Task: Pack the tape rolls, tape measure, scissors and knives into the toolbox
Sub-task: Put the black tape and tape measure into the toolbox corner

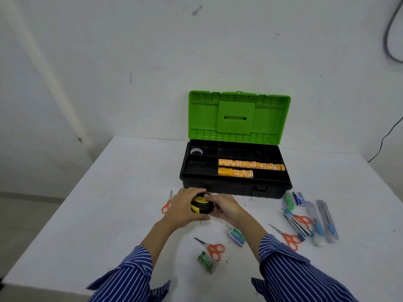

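Two hands [205, 209], one tape measure [201, 206], four scissors [212, 248]

Both arms wear long sleeves [130, 275] in dark blue with thin white stripes, cuffs pushed up the forearms.

A white counter [130, 182] stands against a pale wall. Toward its far side sits a black toolbox [235, 188] with its green lid [239, 116] raised upright. Left of the toolbox front lies a small pair of orange-handled scissors [167, 203]. Nearer the front edge, another pair of orange scissors [212, 248] lies touching a small green box [207, 261], with a second green box [236, 236] just beside. On the right side lie two more orange scissors [287, 236] [302, 220], a metal stapler [295, 225], two clear utility knives [314, 221] [328, 221] with blue sliders, a green knife [289, 201] and a small blue-and-white box [298, 198].
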